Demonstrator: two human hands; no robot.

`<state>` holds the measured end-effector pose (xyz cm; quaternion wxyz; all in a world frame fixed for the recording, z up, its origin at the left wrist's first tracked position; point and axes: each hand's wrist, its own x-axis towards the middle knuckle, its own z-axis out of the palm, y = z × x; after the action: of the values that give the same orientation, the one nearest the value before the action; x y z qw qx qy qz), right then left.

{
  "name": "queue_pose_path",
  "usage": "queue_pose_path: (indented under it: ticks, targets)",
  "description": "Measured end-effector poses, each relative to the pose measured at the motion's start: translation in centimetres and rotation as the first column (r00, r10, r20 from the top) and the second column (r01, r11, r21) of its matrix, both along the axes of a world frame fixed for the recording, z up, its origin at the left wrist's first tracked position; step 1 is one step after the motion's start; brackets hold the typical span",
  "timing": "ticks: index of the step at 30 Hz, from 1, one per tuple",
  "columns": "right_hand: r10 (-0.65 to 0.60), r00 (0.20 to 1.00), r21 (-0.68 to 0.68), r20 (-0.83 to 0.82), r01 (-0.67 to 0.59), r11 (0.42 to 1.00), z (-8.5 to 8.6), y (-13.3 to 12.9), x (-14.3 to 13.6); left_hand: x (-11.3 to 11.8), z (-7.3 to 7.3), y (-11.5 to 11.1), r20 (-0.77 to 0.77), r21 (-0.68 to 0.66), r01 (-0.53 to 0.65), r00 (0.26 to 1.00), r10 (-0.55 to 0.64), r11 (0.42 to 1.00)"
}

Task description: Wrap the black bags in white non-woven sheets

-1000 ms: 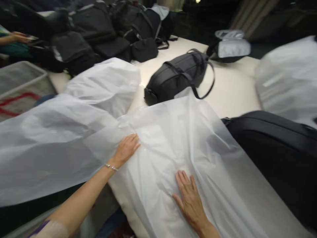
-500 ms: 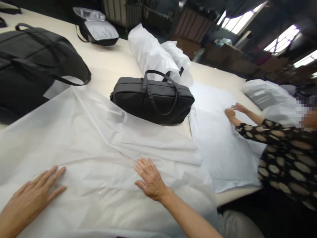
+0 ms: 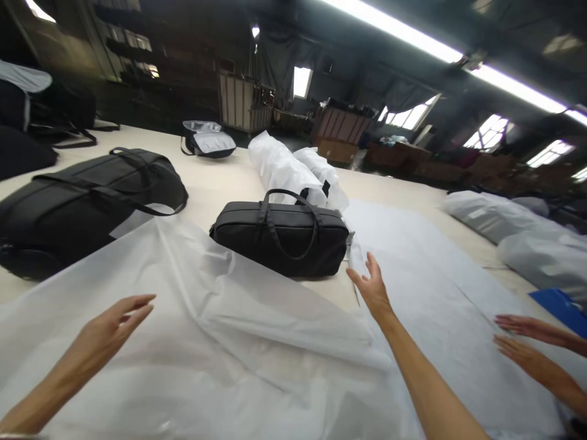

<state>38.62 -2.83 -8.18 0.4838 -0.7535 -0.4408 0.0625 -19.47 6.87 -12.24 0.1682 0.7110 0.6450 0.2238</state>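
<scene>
My left hand [image 3: 107, 333] hovers over a large translucent white plastic sheet [image 3: 151, 366], holding nothing, with its fingers stretched forward. Off the right end of a small black handbag [image 3: 284, 238] is my right hand [image 3: 372, 287], its fingers spread and nothing in them. The handbag stands upright at the far edge of the sheet, its two strap handles raised. To the left lies a bigger black duffel bag [image 3: 77, 220] with looped handles. A second pale plastic sheet [image 3: 426, 287] is spread to the right of my right hand.
A co-worker's two hands [image 3: 527, 348] are over the right-hand sheet. Behind the handbag lie white wrapped bundles [image 3: 284, 162] and an open silver-lined bag [image 3: 213, 143]. Plastic-covered items [image 3: 490, 214] and a blue piece [image 3: 559, 308] are at the right.
Both my hands have lifted off the plastic sheet; the right one has moved forward and right, towards the handbag's end. The view has tilted up. The co-worker's hands have shifted nearer.
</scene>
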Motion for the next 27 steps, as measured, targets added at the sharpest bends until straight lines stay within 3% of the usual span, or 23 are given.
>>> queue_pose_path:
  ticks: [2, 5, 7, 10, 14, 17, 21, 27]
  targets:
    - [0.084, 0.978, -0.014, 0.192, -0.083, 0.996, 3.5, 3.7, 0.9, 4.4, 3.6, 2.3, 0.163, -0.017, 0.026, 0.986, -0.023, 1.000]
    - [0.304, 0.817, -0.150, 0.490, -0.265, 0.952, 9.0, 9.1, -0.5, 10.2, 6.9, 4.5, 0.313, 0.033, 0.128, 0.941, -0.131, 0.991]
    - [0.426, 0.740, -0.260, 0.521, -0.338, 0.905, 11.9, 12.7, -2.4, 12.6, 7.1, 5.0, 0.328, 0.143, 0.238, 0.904, -0.272, 0.961]
    - [0.514, 0.752, -0.421, 0.412, -0.343, 0.839, 14.1, 18.0, -4.6, 13.5, 5.1, 5.1, 0.205, 0.311, 0.352, 0.882, -0.424, 0.883]
    - [0.692, 0.692, -0.678, 0.207, -0.408, 0.611, 13.2, 23.6, -5.4, 10.6, 1.4, 6.0, 0.055, 0.377, 0.381, 0.901, -0.431, 0.844]
    - [0.755, 0.641, -0.725, 0.134, -0.456, 0.516, 11.6, 25.4, -5.6, 7.8, -0.3, 7.4, 0.022, 0.390, 0.361, 0.916, -0.400, 0.847]
    - [0.772, 0.621, -0.723, 0.138, -0.469, 0.507, 10.9, 24.9, -5.9, 6.8, -1.0, 8.6, 0.050, 0.398, 0.308, 0.933, -0.355, 0.864]
    - [0.767, 0.625, -0.597, 0.146, -0.562, 0.572, 10.2, 23.8, -5.3, 8.8, -1.1, 9.5, 0.090, 0.400, 0.322, 0.918, -0.387, 0.858]
